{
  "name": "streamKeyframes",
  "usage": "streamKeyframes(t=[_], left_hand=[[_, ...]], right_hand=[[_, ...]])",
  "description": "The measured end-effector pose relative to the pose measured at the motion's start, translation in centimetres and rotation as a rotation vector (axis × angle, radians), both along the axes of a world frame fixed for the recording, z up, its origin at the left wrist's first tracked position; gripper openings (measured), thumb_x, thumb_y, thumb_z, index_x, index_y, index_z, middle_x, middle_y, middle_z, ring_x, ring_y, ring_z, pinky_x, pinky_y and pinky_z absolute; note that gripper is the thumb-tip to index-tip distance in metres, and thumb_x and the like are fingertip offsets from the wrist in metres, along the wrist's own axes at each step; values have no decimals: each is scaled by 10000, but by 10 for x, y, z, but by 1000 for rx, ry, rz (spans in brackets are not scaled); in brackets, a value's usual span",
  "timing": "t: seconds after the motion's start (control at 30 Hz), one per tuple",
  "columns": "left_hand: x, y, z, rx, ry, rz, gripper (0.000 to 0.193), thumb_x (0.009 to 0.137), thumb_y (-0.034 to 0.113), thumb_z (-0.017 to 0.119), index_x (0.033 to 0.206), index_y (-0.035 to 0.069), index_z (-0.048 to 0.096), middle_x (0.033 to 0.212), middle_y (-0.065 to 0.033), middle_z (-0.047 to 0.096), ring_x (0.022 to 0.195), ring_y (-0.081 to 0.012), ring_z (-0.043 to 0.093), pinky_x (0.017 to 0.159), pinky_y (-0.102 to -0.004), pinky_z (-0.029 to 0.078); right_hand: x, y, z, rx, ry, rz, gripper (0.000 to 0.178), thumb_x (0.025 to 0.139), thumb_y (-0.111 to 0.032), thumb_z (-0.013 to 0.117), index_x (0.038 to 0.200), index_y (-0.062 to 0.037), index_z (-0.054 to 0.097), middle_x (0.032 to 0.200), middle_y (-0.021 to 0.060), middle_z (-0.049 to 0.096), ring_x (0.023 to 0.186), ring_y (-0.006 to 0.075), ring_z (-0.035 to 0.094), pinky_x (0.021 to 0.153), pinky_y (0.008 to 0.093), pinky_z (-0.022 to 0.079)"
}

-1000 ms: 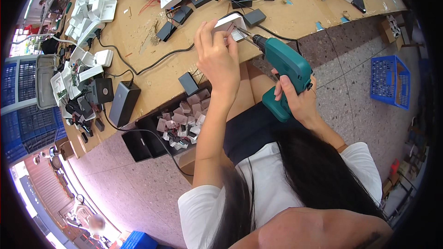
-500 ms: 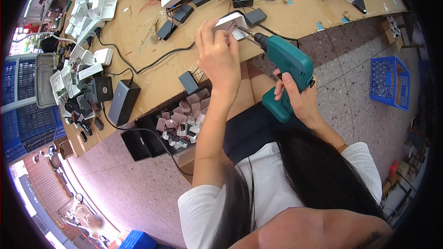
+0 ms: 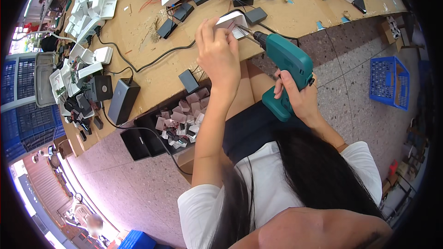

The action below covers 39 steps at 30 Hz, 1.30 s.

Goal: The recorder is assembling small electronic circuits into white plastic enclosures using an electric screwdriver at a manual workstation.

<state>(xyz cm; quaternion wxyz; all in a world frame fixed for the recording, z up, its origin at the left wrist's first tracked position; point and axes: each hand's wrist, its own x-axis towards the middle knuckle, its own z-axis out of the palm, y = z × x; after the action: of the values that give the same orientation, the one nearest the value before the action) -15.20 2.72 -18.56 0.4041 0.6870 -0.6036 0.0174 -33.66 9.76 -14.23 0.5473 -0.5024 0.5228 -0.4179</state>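
My right hand [image 3: 299, 93] is wrapped round the grip of a green cordless drill [image 3: 287, 55]. The drill's bit points up and left into a white plastic housing [image 3: 236, 19] at the table's near edge. My left hand [image 3: 216, 48] is closed on the left side of that housing, its fingers partly hiding it. Thin wires show inside the housing, but the exact spot where the bit touches is too small to make out. A black box-shaped part [image 3: 256, 16] lies just right of the housing, and another black box [image 3: 188, 81] rests near the edge below my left wrist.
White housings [image 3: 99, 7] are heaped at the far left of the cardboard-covered table [image 3: 147, 60]. A tall black power box [image 3: 123, 102] with cables stands at the left edge. Below the edge sits a bin of small translucent and white pieces [image 3: 182, 117]. A blue crate [image 3: 389, 83] is on the floor.
Almost nothing differs. The drill has shifted very slightly to the left, while my left hand stays on the housing.
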Motion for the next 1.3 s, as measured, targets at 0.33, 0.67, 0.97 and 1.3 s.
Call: streamKeyframes(t=[0.33, 0.67, 0.97, 1.3], left_hand=[[-1, 3, 4, 9, 3, -8, 92, 845, 50, 734, 815, 49, 647, 1279, -35, 656, 1298, -299, 592, 760, -456, 605], [0, 5, 5, 13, 6, -15, 83, 852, 48, 728, 829, 41, 648, 1292, -42, 649, 1314, -309, 580, 779, -462, 606], [-4, 9, 11, 35, 25, -11, 64, 852, 47, 726, 840, 45, 663, 1298, -46, 647, 1327, -311, 574, 787, -469, 605], [-24, 17, 31, 23, -8, 26, 45, 820, 64, 765, 826, 60, 721, 1262, -29, 669, 1189, -278, 634, 838, -415, 581]], right_hand=[[-1, 3, 1, -25, 25, 23, 272, 1062, -159, 591, 1186, 79, 638, 1076, 126, 696, 699, 133, 661, 615, 296, 573], [-6, 14, 9, -39, -17, 22, 311, 1083, -188, 546, 1255, 64, 610, 1141, 139, 679, 726, 142, 656, 639, 305, 566], [-37, 29, 20, -173, 0, 36, 497, 1083, -374, 496, 1288, 74, 556, 1199, 194, 621, 739, 161, 640, 642, 305, 536], [-67, 36, 34, -267, 1, -88, 456, 1085, -340, 461, 1251, 72, 564, 1218, 205, 599, 730, 161, 631, 611, 295, 530]])
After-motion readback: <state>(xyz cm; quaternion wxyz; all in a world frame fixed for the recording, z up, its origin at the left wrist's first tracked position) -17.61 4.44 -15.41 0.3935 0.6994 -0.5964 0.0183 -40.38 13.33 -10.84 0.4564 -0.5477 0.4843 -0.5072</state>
